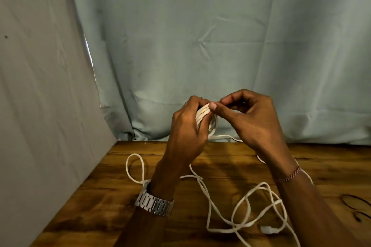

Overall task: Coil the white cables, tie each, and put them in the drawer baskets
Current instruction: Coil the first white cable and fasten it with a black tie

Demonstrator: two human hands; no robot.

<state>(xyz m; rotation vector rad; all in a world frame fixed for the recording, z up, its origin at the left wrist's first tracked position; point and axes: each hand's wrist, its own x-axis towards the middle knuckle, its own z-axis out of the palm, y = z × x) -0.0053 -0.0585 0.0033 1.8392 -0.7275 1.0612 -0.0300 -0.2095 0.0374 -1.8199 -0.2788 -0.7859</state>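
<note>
A coil of white cable [202, 115] is held up above the far edge of the wooden table [112, 192]. My left hand [186, 132] grips the coil with its fingers curled round the loops. My right hand [251, 118] pinches a strand at the top of the coil between thumb and fingertips. The loose rest of the white cable [239, 224] trails down from the hands and lies in tangled loops on the table, with a white plug [268, 229] at the near right. Another loop of the cable [136, 166] lies at the left, behind my left wrist.
A pale cloth backdrop [200, 36] hangs close behind the table and a second cloth sheet [40, 86] closes off the left side. Dark knots mark the wood at the right edge [357, 206]. No drawer or basket is in view.
</note>
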